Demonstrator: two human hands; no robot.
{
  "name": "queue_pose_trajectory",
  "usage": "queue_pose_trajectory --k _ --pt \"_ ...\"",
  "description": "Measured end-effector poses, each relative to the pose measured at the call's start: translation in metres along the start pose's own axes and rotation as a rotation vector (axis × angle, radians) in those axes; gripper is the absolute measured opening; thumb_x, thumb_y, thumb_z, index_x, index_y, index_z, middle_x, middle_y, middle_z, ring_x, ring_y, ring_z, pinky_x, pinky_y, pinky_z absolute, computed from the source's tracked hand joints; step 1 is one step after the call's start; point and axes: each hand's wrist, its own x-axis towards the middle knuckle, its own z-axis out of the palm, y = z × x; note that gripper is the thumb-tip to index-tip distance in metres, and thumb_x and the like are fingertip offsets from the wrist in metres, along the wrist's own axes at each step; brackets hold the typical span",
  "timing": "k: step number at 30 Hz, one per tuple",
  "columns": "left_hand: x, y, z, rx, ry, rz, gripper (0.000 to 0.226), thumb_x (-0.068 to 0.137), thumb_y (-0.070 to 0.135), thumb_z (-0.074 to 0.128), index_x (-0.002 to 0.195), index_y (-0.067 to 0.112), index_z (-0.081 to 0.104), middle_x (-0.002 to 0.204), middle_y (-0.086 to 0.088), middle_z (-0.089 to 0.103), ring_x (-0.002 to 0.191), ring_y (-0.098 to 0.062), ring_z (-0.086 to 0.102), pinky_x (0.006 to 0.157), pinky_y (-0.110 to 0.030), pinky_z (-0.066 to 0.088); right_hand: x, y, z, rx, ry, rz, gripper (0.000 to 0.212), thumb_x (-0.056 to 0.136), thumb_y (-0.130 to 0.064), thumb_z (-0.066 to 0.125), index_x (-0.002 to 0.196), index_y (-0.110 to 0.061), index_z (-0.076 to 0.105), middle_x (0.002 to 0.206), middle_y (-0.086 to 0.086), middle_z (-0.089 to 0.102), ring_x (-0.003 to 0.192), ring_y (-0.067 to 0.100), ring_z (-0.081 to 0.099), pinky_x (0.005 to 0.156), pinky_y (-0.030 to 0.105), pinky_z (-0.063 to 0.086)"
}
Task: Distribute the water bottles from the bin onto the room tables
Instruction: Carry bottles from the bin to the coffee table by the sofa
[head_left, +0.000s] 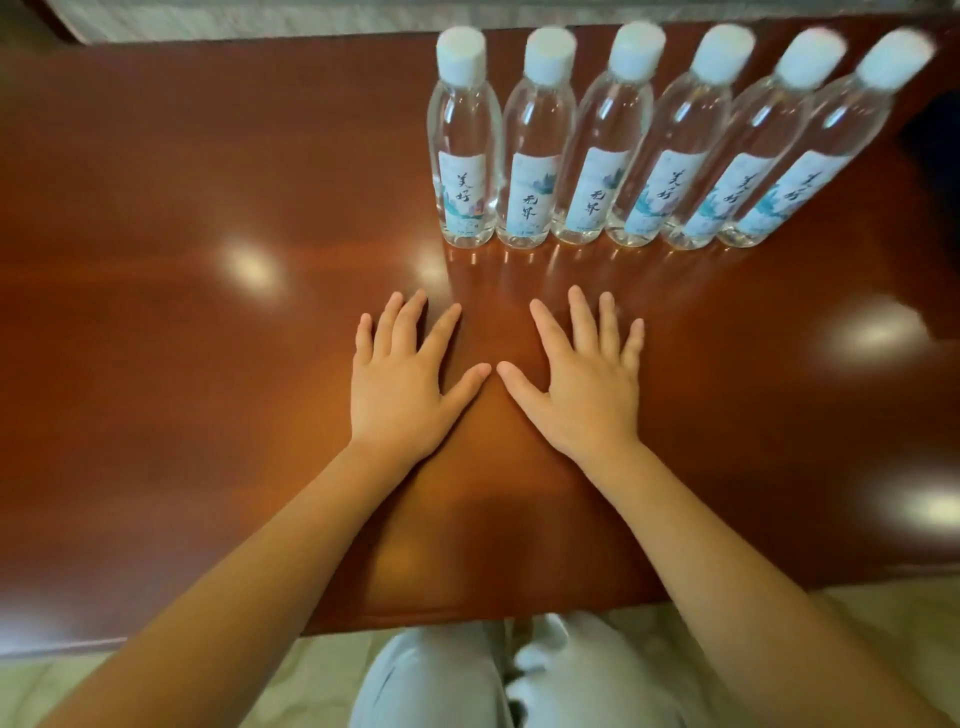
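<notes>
Your left grip (400, 384) lies flat on the surface (156, 322), palm down, fingers straight and spread apart, holding nothing. Your right grip (587, 389) lies the same way just beside it, fingers fanned out and empty. The two thumb tips point at each other and come very close; you cannot tell whether they touch. Both grips rest around the middle of the surface, with your forearms crossing its near edge.

The six water bottles (587, 156) stand upright in one straight row by the far edge, starting just right of the middle and running toward the far right corner. Neighbours stand side by side, touching or nearly so. Each is clear with a white cap and a pale label carrying dark brush characters and blue-green print, the labels turned toward you. A strip of bare wood lies between the bottle bases and your fingertips.

The surface is glossy reddish-brown wood with several soft light reflections on it. Below its near edge your pale trousers (431, 686) show against a light floor (52, 686).
</notes>
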Motion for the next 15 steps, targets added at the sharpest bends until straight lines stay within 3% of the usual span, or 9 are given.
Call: queue_pose_trajectory --k 3,9,15 --pt "0.002 0.004 -0.014 0.03 -0.122 -0.025 0.072 0.093 0.071 0.029 0.153 0.032 0.028 0.16 -0.007 0.024 0.151 -0.026 0.011 0.123 -0.048 0.008 -0.004 0.003 -0.01 0.013 -0.059 -0.006 0.072 0.094 -0.069 0.032 0.156 -0.033 0.024 0.167 0.006 0.013 0.154 0.032 0.002 0.122 0.058 0.003" --pt "-0.005 0.021 -0.081 0.065 -0.538 -0.072 0.074 0.092 0.071 0.03 0.154 0.034 0.015 0.163 -0.002 0.014 0.15 -0.025 0.006 0.12 -0.054 0.011 -0.019 0.001 -0.074 0.041 -0.45 -0.008 0.07 0.097 -0.063 0.036 0.157 -0.034 0.015 0.168 0.005 0.005 0.154 0.027 -0.003 0.124 0.053 0.003" --pt "-0.063 0.05 -0.205 0.047 -0.659 -0.164 0.075 0.092 0.072 0.027 0.155 0.038 0.006 0.165 0.001 -0.003 0.151 -0.022 -0.012 0.118 -0.062 0.001 -0.087 -0.008 -0.193 0.011 -0.449 -0.001 0.071 0.096 -0.068 0.032 0.157 -0.036 0.013 0.167 0.005 0.006 0.154 0.029 -0.006 0.121 0.058 -0.004"
